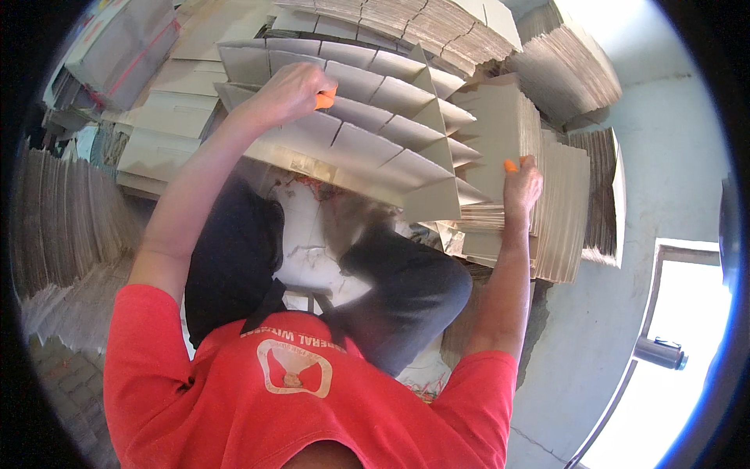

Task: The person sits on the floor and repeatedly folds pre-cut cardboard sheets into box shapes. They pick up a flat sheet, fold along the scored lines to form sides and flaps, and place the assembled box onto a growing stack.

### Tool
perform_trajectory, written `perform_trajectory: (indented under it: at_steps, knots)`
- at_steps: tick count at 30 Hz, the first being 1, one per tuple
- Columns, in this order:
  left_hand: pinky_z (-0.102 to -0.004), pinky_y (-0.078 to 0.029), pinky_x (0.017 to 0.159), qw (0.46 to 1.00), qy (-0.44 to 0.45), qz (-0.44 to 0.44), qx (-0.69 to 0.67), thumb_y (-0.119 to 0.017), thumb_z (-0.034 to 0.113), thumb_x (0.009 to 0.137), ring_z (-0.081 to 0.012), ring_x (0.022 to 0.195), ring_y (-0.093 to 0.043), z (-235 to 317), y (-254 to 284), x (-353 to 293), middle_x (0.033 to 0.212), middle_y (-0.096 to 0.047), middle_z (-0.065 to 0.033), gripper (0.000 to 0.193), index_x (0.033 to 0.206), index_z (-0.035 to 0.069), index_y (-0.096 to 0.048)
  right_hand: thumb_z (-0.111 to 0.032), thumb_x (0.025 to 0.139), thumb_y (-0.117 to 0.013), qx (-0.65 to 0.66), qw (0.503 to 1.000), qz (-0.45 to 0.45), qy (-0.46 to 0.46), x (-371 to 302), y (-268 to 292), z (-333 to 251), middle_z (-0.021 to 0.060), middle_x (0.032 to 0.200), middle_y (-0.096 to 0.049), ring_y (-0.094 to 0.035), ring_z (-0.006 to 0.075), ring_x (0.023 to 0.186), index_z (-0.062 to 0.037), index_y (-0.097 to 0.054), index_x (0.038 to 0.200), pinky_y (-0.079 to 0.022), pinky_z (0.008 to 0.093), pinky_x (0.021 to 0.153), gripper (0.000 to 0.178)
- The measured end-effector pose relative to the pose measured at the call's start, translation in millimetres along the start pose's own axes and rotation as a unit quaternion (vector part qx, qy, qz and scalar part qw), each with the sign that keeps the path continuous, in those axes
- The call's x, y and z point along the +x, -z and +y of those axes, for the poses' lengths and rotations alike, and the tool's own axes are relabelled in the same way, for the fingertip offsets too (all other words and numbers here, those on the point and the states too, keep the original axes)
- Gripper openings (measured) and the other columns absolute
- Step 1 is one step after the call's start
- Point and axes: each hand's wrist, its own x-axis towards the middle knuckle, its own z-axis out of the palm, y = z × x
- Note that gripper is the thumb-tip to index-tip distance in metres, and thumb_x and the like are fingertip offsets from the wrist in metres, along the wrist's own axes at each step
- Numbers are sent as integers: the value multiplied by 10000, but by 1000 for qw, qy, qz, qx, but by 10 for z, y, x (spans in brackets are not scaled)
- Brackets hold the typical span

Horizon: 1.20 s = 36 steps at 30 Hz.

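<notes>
A partly assembled cardboard divider [367, 117] spans the middle, its long slotted strips standing in rows. One cross strip [440, 117] runs through them near the right end. My left hand [293, 92] is closed in a fist at the left part of the rows, an orange cover on one digit; whatever it grips is hidden. To the right, my right hand [523, 186] has its fingers curled at a stack of flat cardboard pieces [558, 199], seemingly pinching a piece at the edge. It too wears an orange digit cover.
More cardboard stacks stand at the back [422, 31], back right [566, 66] and left [66, 215]. A large box [121, 55] sits at the far left. My dark-trousered legs [398, 289] are below the divider. A pale wall [648, 172] rises at right.
</notes>
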Motion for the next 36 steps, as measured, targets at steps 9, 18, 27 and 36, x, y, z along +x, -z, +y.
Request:
perform_trajectory:
  at_steps: [9, 18, 27, 36]
  knots:
    - [-416, -518, 745, 989, -98, 104, -30, -756, 219, 773, -283, 889, -624, 540, 58, -206, 921, -687, -107, 318, 1022, 32, -693, -156, 848, -758, 70, 925, 360, 97, -72, 852, 109, 111, 819, -706, -687, 190, 714, -15, -631, 1078, -564, 332, 596, 298]
    - [-442, -497, 665, 989, -42, 61, -131, -708, 105, 783, -329, 772, -632, 612, -126, -340, 801, -640, -145, 110, 827, 13, -666, 13, 798, -749, 378, 912, 61, 151, -399, 1878, -580, -97, 700, -462, -364, 11, 619, -62, -580, 1349, -355, 144, 632, 581]
    - [-451, -481, 639, 991, -19, 53, -121, -698, 95, 764, -361, 745, -620, 622, -170, -320, 757, -598, -155, 98, 802, 25, -641, -4, 768, -776, 301, 939, -5, 168, -448, 1583, -857, -107, 687, -299, -296, 40, 620, -106, -550, 1382, -286, 151, 624, 663]
    - [-449, -485, 653, 989, -33, 32, -143, -716, 136, 776, -343, 741, -626, 578, -191, -310, 755, -623, -144, 130, 822, 28, -660, 15, 808, -737, 275, 936, -46, 213, -423, 1349, -982, -108, 709, -304, -314, 32, 633, -83, -513, 1414, -305, 147, 628, 653]
